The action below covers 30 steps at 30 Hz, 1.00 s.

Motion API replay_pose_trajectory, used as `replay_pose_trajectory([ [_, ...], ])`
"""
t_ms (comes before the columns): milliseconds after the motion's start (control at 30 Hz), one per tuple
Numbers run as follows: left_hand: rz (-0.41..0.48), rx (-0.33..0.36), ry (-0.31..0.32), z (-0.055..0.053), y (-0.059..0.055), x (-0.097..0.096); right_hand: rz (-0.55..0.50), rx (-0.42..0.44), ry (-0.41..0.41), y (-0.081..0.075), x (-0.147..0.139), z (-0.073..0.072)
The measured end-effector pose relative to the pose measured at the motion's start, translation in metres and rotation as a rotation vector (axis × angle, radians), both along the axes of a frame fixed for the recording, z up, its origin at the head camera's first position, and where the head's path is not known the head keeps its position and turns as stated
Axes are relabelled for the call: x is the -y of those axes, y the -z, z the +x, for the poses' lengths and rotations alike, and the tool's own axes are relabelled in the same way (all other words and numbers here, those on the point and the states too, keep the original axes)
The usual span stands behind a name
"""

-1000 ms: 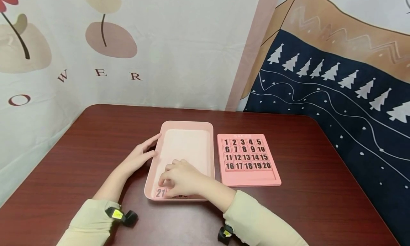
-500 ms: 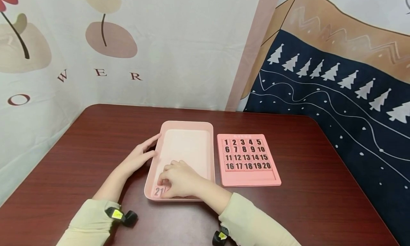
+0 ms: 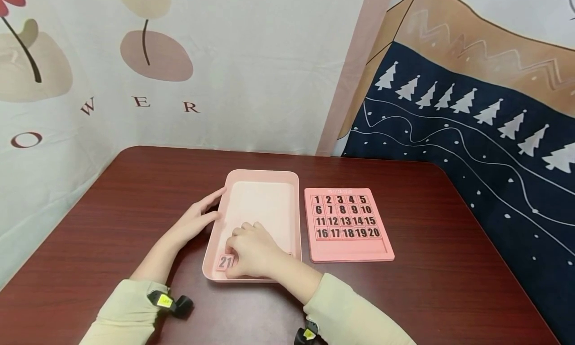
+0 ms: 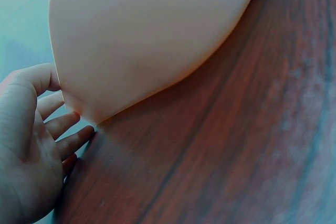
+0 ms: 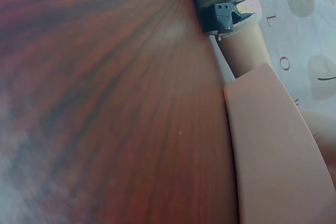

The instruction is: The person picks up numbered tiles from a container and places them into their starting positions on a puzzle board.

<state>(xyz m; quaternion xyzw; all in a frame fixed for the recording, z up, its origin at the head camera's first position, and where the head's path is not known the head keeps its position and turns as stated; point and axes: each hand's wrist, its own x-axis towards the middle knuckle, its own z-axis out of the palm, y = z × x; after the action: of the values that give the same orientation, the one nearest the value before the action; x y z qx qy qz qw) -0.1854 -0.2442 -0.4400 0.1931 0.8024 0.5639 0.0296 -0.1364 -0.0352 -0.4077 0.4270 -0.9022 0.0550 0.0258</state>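
The pink tray (image 3: 265, 177) lies on the table in the head view. Against its left rim rests my left hand (image 3: 193, 222), thumb and fingers fairly straight; the left wrist view shows those fingers touching the tray's outer wall. Inside the tray's near end, my right hand (image 3: 253, 250) pinches between thumb and forefinger at a number tile (image 3: 225, 261) marked 21. Part of that tile, and whatever lies under the palm, is hidden. A small edge of something shows at the right of the wrist. In the right wrist view the tray's wall covers the right hand's work.
A pink number board (image 3: 350, 250) stands right of the tray, with tiles 1 to 20 in rows and a bare strip at its near end. The dark red table (image 3: 427, 210) surrounds both. A printed curtain (image 3: 251, 85) hangs behind.
The 21 tile has shifted away from the tray's near wall, with the right hand's fingers moving along with it. The right forearm has drifted slightly left. The left hand has stayed put.
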Motion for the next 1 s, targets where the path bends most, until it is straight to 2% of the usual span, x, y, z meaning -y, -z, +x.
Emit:
replay_pose_trajectory([
  [367,-0.004,-0.018,0.004,0.0,0.001,0.001,0.002,-0.024,0.012,0.001,0.001,0.001],
  [567,-0.001,-0.025,0.011,0.0,0.001,0.001,-0.073,-0.029,0.017,0.0,-0.003,-0.001],
  [1000,-0.003,-0.002,-0.005,0.0,-0.001,0.0,-0.247,0.047,0.046,-0.028,-0.033,0.002],
])
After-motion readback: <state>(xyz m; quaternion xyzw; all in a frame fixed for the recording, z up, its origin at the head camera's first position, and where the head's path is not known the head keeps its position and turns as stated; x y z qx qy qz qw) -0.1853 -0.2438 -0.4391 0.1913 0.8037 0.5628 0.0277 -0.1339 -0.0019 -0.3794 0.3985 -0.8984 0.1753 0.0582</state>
